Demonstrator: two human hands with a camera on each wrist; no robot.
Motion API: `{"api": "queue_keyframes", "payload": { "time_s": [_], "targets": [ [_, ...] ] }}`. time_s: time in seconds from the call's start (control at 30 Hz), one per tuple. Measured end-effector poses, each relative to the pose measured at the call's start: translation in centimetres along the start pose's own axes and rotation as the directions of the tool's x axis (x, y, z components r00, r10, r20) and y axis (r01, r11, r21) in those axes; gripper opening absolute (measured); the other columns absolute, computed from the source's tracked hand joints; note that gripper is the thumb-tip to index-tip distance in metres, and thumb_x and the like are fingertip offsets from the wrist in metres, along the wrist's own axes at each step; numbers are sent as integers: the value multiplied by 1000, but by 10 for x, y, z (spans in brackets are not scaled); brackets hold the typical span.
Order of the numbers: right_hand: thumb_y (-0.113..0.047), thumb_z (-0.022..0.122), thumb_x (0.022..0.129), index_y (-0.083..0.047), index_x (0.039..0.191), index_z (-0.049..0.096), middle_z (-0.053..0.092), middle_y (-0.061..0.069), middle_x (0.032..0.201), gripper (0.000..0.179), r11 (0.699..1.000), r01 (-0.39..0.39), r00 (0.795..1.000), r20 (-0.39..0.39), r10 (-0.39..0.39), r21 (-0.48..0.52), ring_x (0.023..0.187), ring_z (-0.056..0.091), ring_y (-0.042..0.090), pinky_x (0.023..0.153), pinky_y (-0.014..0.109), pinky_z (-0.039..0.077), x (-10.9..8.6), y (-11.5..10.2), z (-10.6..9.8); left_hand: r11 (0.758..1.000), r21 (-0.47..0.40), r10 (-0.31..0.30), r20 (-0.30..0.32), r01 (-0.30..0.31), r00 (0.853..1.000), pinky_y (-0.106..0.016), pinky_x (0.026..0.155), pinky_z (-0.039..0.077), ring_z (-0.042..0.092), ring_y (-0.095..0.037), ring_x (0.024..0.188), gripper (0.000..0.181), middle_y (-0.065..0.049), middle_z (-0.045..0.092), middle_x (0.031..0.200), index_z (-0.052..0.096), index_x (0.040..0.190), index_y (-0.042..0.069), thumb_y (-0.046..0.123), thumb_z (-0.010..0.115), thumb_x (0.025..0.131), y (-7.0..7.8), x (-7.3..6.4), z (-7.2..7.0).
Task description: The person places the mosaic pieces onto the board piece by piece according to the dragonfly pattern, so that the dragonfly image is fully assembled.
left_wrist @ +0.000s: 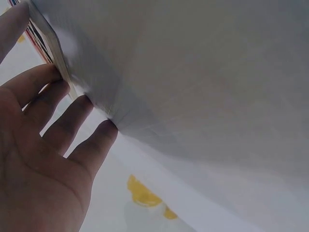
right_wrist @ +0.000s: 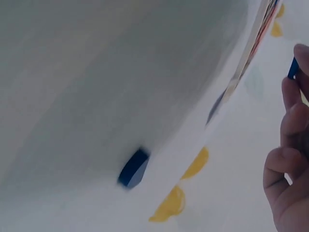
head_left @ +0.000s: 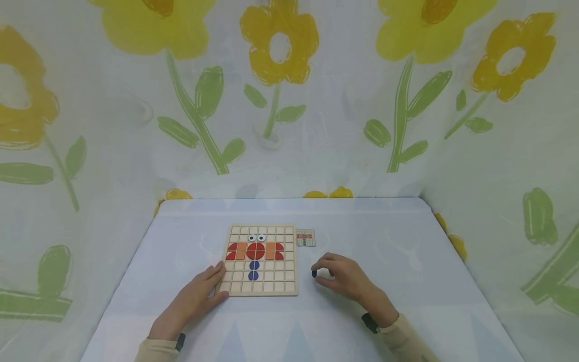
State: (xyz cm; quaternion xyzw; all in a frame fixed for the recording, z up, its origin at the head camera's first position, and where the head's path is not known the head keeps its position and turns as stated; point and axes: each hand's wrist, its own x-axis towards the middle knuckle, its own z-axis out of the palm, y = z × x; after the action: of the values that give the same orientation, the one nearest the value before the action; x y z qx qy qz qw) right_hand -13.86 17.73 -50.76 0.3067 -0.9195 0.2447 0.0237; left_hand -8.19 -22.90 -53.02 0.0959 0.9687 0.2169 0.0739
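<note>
A wooden grid board [head_left: 258,260] lies on the table, carrying red, orange and blue tiles and two eye tiles in a figure. At its left edge and lower left corner rests my left hand [head_left: 194,300], fingers extended. To the right of the board, my right hand [head_left: 347,278] pinches a small dark blue tile [head_left: 314,274] between thumb and finger. The right wrist view shows the pinched blue tile [right_wrist: 292,67] partly covered by fingers. A second blue piece [right_wrist: 134,169] lies on the table in that view. I cannot make it out in the head view.
A small pattern card [head_left: 305,238] with a similar figure lies by the board's upper right side. The pale table [head_left: 384,226] is enclosed at the back and sides by cloth [head_left: 325,141] printed with yellow flowers.
</note>
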Motion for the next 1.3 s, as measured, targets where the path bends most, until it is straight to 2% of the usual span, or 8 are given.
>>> {"api": "queue_keyframes", "payload": {
  "time_s": [0.2,0.33,0.73,0.93,1.1,1.3],
  "targets": [
    [-24,85,85,-20,108,78,70,-10,102,24,999,13,997,-79,-11,29,83,61,9,71,19,56,14,-17,16,1000,9,-16,14,16,1000,-57,117,35,31,-39,148,80,-9,35,162,42,155,7,47,72,92,-1,2,2],
    [-24,85,85,-21,108,78,71,-9,102,25,998,30,996,-86,-25,51,79,60,10,66,16,54,25,-28,27,1000,7,-15,13,15,1000,-57,116,35,31,-39,148,80,-9,35,162,42,155,8,47,73,92,-1,2,2],
    [-28,82,88,-24,111,77,70,-10,105,24,995,57,998,-29,-55,78,85,63,9,70,15,52,64,-65,48,1000,3,-25,17,25,1000,-58,116,34,31,-40,148,81,-10,35,162,42,155,7,46,73,91,0,2,1],
    [-32,83,86,-27,110,78,71,-12,106,24,993,116,993,-14,-116,7,93,66,6,75,15,53,80,-84,63,1000,9,1,9,-1,1000,-58,116,35,33,-41,147,79,-11,36,161,43,154,6,45,73,92,-3,2,2],
    [-35,82,87,-27,108,79,73,-13,104,23,986,163,985,62,-160,-36,94,64,2,78,13,53,88,-96,79,999,30,17,-3,-17,1000,-58,115,37,35,-40,146,79,-10,37,161,43,154,7,46,73,92,-4,3,3],
    [-29,83,86,-26,104,80,72,-16,95,18,980,185,977,124,-175,-75,85,62,-2,73,11,50,94,-105,89,999,35,33,-25,-32,999,-57,114,38,37,-41,145,78,-11,39,160,44,153,5,44,74,92,-5,2,3]
  ]
}}
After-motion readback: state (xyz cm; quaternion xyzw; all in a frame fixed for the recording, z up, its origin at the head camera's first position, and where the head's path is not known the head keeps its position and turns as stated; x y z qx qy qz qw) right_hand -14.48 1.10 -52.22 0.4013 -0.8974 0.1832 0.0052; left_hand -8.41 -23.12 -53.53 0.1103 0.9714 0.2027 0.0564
